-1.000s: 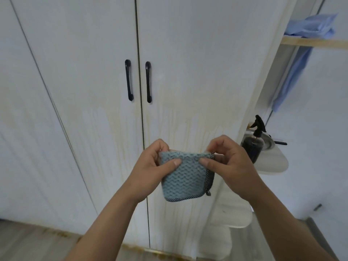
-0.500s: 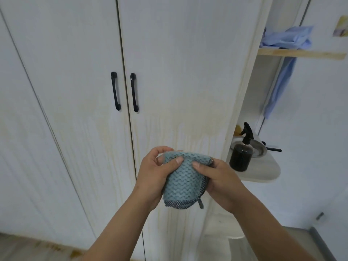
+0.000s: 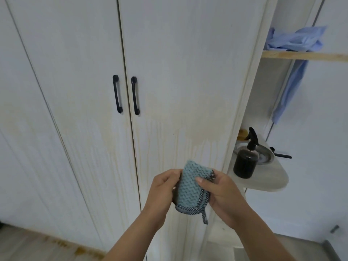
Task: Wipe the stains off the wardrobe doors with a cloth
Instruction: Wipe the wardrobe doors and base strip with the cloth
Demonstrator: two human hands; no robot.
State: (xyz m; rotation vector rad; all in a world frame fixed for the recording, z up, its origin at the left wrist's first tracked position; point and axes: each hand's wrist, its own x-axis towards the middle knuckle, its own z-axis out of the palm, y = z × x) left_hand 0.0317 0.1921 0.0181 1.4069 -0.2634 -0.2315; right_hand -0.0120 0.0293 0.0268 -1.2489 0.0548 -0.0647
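**Grip.** Both hands hold the cloth (image 3: 190,187), which is folded into a thick pad. The left hand (image 3: 163,191) curls round its left edge. The right hand (image 3: 224,196) pinches the trimmed right edge, with the thumb laid across the front face. Neither hand is free.

**Item.** The cloth is a blue waffle knit with a dark checked binding and a small hanging loop (image 3: 204,217) at its lower corner. It is judged light, soft and limp. It will not keep its shape unsupported and is unlikely to slip from dry fingers. The recommended hold for wiping is the folded pad flat under one palm and its fingers, with binding and loop tucked inward so they do not drag.

**Location.** The cloth is held in the air below and to the right of the black handles (image 3: 126,95). It is in front of the wardrobe doors (image 3: 188,72) and appears clear of them.

**Surface.** Yellowish stains (image 3: 197,140) run in vertical streaks below the handles on both doors, heaviest below and to their right.

**Surroundings.** Well to the right of the handles and lower, a dark spray bottle (image 3: 244,162) stands on a rounded shelf (image 3: 267,181).

**Finding.** Wiping is judged not yet begun.
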